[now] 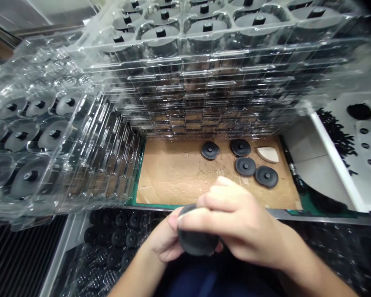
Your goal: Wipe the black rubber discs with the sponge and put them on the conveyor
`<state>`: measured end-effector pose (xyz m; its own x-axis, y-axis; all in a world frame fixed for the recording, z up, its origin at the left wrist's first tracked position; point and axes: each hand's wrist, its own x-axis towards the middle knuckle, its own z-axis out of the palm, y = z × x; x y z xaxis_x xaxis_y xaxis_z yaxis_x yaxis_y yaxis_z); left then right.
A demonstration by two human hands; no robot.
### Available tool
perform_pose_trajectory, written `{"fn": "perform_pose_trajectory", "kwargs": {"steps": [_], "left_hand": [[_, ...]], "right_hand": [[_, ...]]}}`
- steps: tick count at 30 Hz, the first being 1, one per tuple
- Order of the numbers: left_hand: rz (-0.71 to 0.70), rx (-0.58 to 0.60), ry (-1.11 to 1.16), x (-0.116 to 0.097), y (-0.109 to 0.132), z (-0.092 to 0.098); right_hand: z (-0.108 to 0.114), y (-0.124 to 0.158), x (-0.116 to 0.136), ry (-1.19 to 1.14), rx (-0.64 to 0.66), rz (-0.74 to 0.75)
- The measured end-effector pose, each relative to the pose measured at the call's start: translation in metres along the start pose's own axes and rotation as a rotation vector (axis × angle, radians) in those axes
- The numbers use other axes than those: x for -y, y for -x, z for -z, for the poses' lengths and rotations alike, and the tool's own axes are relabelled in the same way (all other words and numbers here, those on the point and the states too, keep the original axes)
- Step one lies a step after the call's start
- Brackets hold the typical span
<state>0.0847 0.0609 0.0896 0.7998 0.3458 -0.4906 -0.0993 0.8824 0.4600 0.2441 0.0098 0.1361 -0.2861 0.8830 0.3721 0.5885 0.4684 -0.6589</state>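
A dark grey round disc [198, 241] is held low in front of my body, beyond the near edge of the bench. My left hand [165, 239] grips it from the left, thumb on its upper edge and the other fingers partly hidden behind it. Curled over the disc's top and right side, my right hand [235, 218] has its fingers closed on it; whether a small piece is also pinched there I cannot tell. On the cardboard sheet [170, 173] lie several similar discs [245, 166] with short central stems, and a white wedge-shaped piece [268, 154].
Tall stacks of clear plastic trays [185, 82] rise behind the cardboard, and another tray stack [105, 144] stands at left. At right, a white bin [336, 156] holds small black parts [336, 134]. More discs in trays [120, 237] sit below the bench edge.
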Motion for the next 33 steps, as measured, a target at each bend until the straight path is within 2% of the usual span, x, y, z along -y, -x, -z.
{"fn": "perform_pose_trajectory", "kwargs": {"steps": [3,8,10,12,14,15,17,19,20,22,25,27,29,33], "left_hand": [[-0.025,0.034,0.049,-0.004,0.000,0.002],[-0.119,0.046,0.121,-0.006,0.002,0.011],[-0.133,0.058,0.132,-0.006,0.001,0.011],[-0.135,0.073,0.133,-0.006,0.000,0.009],[-0.145,0.073,0.124,-0.004,-0.001,0.008],[-0.153,0.049,0.110,-0.003,-0.001,0.008],[-0.173,-0.040,0.066,-0.001,-0.001,0.009],[-0.188,-0.122,0.039,0.001,-0.001,0.011],[-0.200,-0.146,0.039,0.002,-0.001,0.012],[-0.221,-0.148,0.058,0.003,-0.001,0.013],[-0.234,-0.151,0.072,0.004,-0.004,0.011],[-0.234,-0.188,0.092,0.004,-0.006,0.011],[-0.258,-0.235,0.120,0.003,-0.007,0.013],[-0.279,-0.258,0.158,0.000,-0.006,0.019]], "right_hand": [[0.002,0.012,0.003,-0.026,-0.034,-0.203],[-0.001,0.041,0.003,-0.360,-0.080,-0.412],[-0.004,0.046,0.005,-0.346,-0.187,-0.495],[-0.007,0.042,0.009,-0.284,-0.378,-0.553],[-0.010,0.033,0.013,-0.191,-0.509,-0.481],[-0.012,0.027,0.014,-0.137,-0.515,-0.401],[-0.014,0.017,0.014,-0.044,-0.395,-0.259],[-0.016,0.011,0.013,0.022,-0.225,-0.241],[-0.016,0.010,0.012,0.049,-0.190,-0.274],[-0.017,0.008,0.010,0.070,-0.189,-0.302],[-0.019,0.007,0.006,-0.014,-0.312,-0.255],[-0.021,0.011,-0.003,-0.123,-0.295,-0.316],[-0.027,0.022,-0.018,-0.205,-0.248,-0.469],[-0.057,0.059,-0.057,-0.163,-0.306,-0.746]]}}
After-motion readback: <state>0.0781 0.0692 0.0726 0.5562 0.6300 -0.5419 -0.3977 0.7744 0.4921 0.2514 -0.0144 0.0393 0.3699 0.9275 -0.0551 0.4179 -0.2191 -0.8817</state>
